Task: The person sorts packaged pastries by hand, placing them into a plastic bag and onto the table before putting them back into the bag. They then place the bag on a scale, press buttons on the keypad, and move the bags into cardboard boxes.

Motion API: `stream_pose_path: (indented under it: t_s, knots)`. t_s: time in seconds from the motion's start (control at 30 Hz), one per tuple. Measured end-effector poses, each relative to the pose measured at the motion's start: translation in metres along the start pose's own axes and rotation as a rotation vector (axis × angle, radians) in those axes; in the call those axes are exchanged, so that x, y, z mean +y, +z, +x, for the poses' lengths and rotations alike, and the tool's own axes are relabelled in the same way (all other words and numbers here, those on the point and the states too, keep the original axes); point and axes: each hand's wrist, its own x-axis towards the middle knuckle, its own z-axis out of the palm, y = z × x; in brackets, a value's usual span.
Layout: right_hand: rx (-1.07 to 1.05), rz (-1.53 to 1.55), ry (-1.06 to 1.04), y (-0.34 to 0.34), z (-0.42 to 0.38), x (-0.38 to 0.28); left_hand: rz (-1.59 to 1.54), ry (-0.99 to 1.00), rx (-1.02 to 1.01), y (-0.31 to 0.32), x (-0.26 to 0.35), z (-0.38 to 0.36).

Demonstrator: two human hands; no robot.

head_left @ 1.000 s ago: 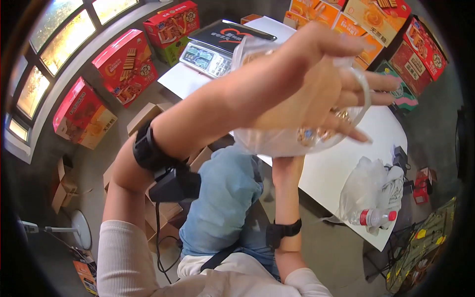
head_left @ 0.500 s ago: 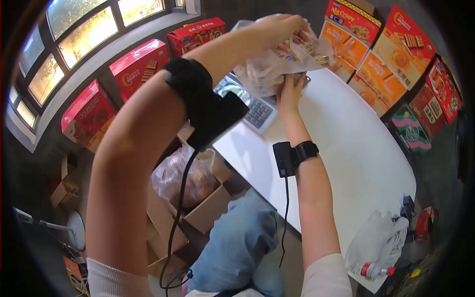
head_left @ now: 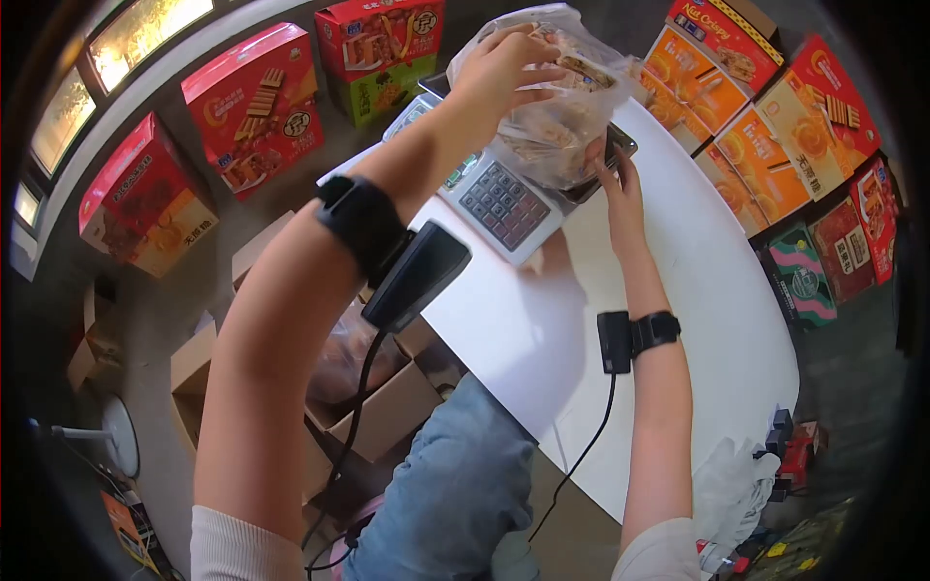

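A clear plastic bag (head_left: pixel 547 126) of wrapped snack packs sits over the dark tray (head_left: pixel 625 145) of a digital scale, whose grey keypad (head_left: pixel 504 205) faces me. My left hand (head_left: pixel 509 73) is at the bag's upper left side with its fingers spread apart; whether they touch the plastic is hard to tell. At the lower right of the bag, my right hand (head_left: pixel 620 184) has its thumb and fingers stretched out beside the tray's edge, close to the bag. The tray's far part is hidden beneath the bag.
The scale stands on a white table (head_left: pixel 697 320). Red snack boxes (head_left: pixel 254 107) line the window side, and orange cartons (head_left: pixel 751 160) stand along the right. An open cardboard box (head_left: pixel 387 416) with a plastic bag sits below left. White plastic bags (head_left: pixel 731 489) lie near right.
The bag has come down onto the scale. My left hand's fingers have spread, and my right hand has moved from beneath the bag to its right side. The view has shifted.
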Motion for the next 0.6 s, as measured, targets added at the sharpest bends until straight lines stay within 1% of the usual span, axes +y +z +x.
stream_pose_path:
  t_s: [0.07, 0.1, 0.13, 0.17, 0.2, 0.27, 0.3, 0.33, 0.37, 0.4, 0.47, 0.5, 0.57, 0.6]
  knots:
    - [0.079, -0.165, -0.037, -0.004, -0.021, 0.006, 0.002, -0.017, 0.013, -0.007, 0.001, -0.012]
    - [0.076, -0.165, -0.040, -0.005, -0.032, 0.009, -0.035, -0.088, 0.095, -0.012, -0.002, -0.019]
    - [0.118, -0.168, -0.027, -0.004, -0.043, 0.012, -0.073, -0.158, 0.178, -0.016, -0.006, -0.028]
    - [0.159, -0.169, -0.015, -0.002, -0.054, 0.015, -0.179, -0.187, 0.290, -0.020, -0.012, -0.037]
    - [0.157, -0.166, -0.018, 0.000, -0.065, 0.020, -0.285, -0.215, 0.400, -0.024, -0.022, -0.046]
    - [0.304, -0.137, -0.030, 0.001, -0.083, 0.027, -0.387, -0.311, 0.699, -0.025, -0.044, -0.063]
    - [0.303, -0.137, -0.038, 0.002, -0.090, 0.026, -0.429, -0.339, 0.747, -0.026, -0.063, -0.071]
    - [0.286, 0.003, 0.140, 0.005, -0.097, 0.023, -0.473, -0.365, 0.796, -0.027, -0.084, -0.079]
    - [0.266, 0.140, 0.317, 0.007, -0.102, 0.021, -0.480, -0.407, 0.800, -0.024, -0.103, -0.086]
    - [0.261, 0.135, 0.306, 0.010, -0.106, 0.022, -0.489, -0.447, 0.803, -0.017, -0.121, -0.091]
    - [0.141, 0.087, 0.435, 0.018, -0.110, 0.025, -0.491, -0.532, 0.834, -0.003, -0.147, -0.099]
    - [0.131, 0.078, 0.426, 0.022, -0.112, 0.021, -0.528, -0.522, 0.840, -0.003, -0.161, -0.105]
    - [0.054, 0.106, 0.483, 0.028, -0.114, 0.016, -0.576, -0.504, 0.849, -0.003, -0.188, -0.122]
    - [0.044, 0.098, 0.476, 0.028, -0.116, 0.016, -0.672, -0.527, 0.850, -0.003, -0.197, -0.133]
